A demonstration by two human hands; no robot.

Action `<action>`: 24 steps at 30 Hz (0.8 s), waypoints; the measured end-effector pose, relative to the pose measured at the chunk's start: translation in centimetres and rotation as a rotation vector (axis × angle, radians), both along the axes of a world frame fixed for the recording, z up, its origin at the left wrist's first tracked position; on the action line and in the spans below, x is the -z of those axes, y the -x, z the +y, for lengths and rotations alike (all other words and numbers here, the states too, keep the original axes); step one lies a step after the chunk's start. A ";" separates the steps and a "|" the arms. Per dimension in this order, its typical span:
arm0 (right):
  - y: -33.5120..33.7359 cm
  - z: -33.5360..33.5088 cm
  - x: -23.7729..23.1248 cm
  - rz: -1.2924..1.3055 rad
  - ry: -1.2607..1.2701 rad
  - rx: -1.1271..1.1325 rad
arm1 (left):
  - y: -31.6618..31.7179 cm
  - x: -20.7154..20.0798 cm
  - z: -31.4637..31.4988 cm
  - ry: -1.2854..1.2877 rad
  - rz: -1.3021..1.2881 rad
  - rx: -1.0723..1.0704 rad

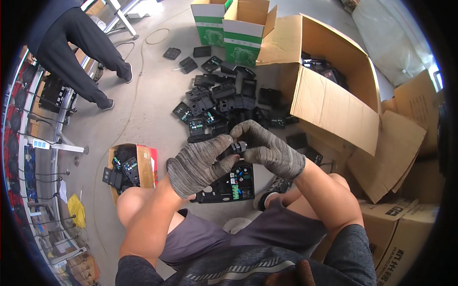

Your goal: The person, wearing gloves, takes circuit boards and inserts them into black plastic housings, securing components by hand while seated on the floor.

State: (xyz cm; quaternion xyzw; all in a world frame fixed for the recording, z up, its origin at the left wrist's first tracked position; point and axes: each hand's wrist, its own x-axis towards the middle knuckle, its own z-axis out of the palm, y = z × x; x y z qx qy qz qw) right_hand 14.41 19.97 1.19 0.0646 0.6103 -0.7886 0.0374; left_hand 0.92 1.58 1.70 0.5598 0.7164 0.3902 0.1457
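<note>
My left hand (200,162), in a grey knit glove, is closed with its thumb and fingers around a small black ribbed fitting (239,147) that looks like a cable gland. From the other side, my right hand (276,151), gloved alike, curls its fingers and thumb about the same fitting. Part of the fitting is hidden by the gloves. Just below my hands, between my legs, lies an open black housing (245,183) with a circuit board and green terminal blocks. Right beyond my hands is a heap of black plastic housings (224,95), some showing circuit boards.
At left stands a small carton (147,167) of black housings. Green-and-white boxes (243,47) and a large open carton (334,95) stand ahead. Cartons (389,219) are stacked at right. A person (76,43) stands by a rack at far left; a cable (138,90) crosses the floor.
</note>
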 end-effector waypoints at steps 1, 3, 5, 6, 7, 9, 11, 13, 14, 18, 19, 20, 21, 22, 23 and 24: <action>0.0 0.1 0.0 0.006 -0.047 0.035 | 0.0 0.2 -0.1 0.001 -0.001 0.005; 0.0 0.5 1.0 -0.040 -0.047 0.013 | -0.1 0.8 -0.2 0.028 0.031 -0.028; 0.1 0.5 1.2 -0.101 -0.027 -0.056 | -0.1 0.6 -0.2 0.023 0.046 -0.021; 0.0 0.2 0.9 0.034 -0.058 -0.067 | -0.2 0.3 -0.2 0.017 0.066 -0.025; 0.0 0.0 0.6 0.033 -0.056 -0.065 | -0.2 0.1 -0.2 0.019 0.065 -0.023; 0.0 0.0 0.1 0.054 -0.032 0.040 | -0.2 -0.2 -0.1 0.058 -0.001 -0.027; 0.1 0.5 0.7 -0.003 -0.097 -0.008 | -0.3 -0.2 -0.1 0.101 -0.001 -0.039; 0.2 0.3 1.1 -0.105 0.014 -0.025 | -0.3 0.0 -0.1 0.145 -0.001 -0.050; -0.1 0.7 1.9 0.009 -0.111 -0.054 | -0.3 0.2 -0.1 0.105 -0.012 -0.045; 0.0 -0.6 0.2 0.050 -0.006 0.084 | 0.0 0.0 -0.3 0.055 -0.041 -0.031; 0.1 -0.3 0.6 0.048 -0.008 0.085 | 0.0 0.3 -0.3 0.053 -0.043 -0.029; 0.2 0.0 1.0 -0.032 -0.014 0.011 | 0.1 0.8 -0.3 0.021 -0.004 -0.020; 0.3 0.0 1.2 -0.111 -0.018 -0.066 | 0.2 1.1 -0.4 -0.009 0.037 -0.013; 0.2 -0.1 0.8 -0.108 -0.030 -0.045 | 0.2 1.1 -0.4 -0.008 0.036 -0.014; 0.2 -0.4 0.7 -0.108 -0.030 -0.046 | 0.2 1.0 -0.4 -0.016 0.046 -0.016; 0.1 -1.0 0.7 -0.012 0.067 0.017 | 0.2 0.9 -0.4 -0.025 0.056 -0.018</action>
